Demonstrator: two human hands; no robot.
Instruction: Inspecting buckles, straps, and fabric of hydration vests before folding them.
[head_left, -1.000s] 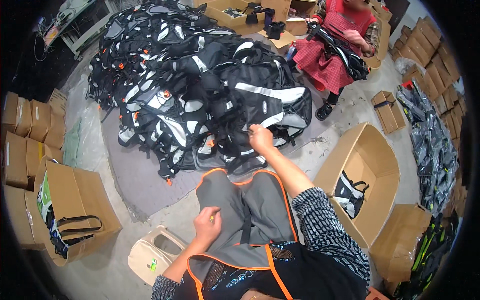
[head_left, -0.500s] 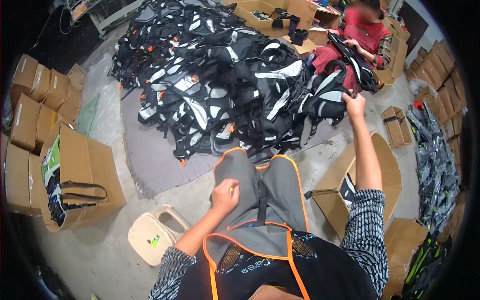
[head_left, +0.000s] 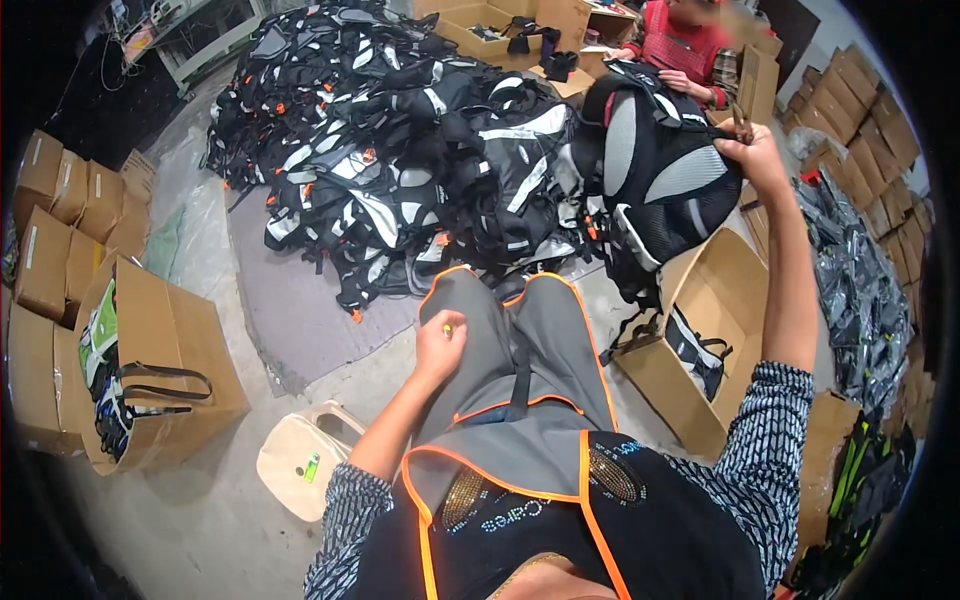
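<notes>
At the right front of the pile, a black and grey backpack [head_left: 688, 178] is lifted upright, its mesh panels facing me. My right hand [head_left: 757, 158], arm stretched out, is closed on its right edge. A narrow brownish thing sticks up from that hand; its kind is unclear. Over the grey apron on my lap, my left hand [head_left: 441, 345] is curled closed. A small yellow tip shows between its fingers, and the rest is hidden. Behind the lifted backpack spreads a large heap of similar black and grey backpacks [head_left: 400, 190] with orange tags.
An open carton [head_left: 640, 375] with a backpack inside stands by my right knee. Another carton [head_left: 190, 350] with bags and a beige stool [head_left: 300, 465] are at left. A co-worker [head_left: 690, 50] sits at far right. Stacked cartons [head_left: 50, 260] and plastic-wrapped bags [head_left: 850, 290] line the sides.
My right hand has raised the backpack from the pile and moved right and nearer the co-worker, turning its mesh face into view. My left hand has shifted slightly upward and left, still closed.
</notes>
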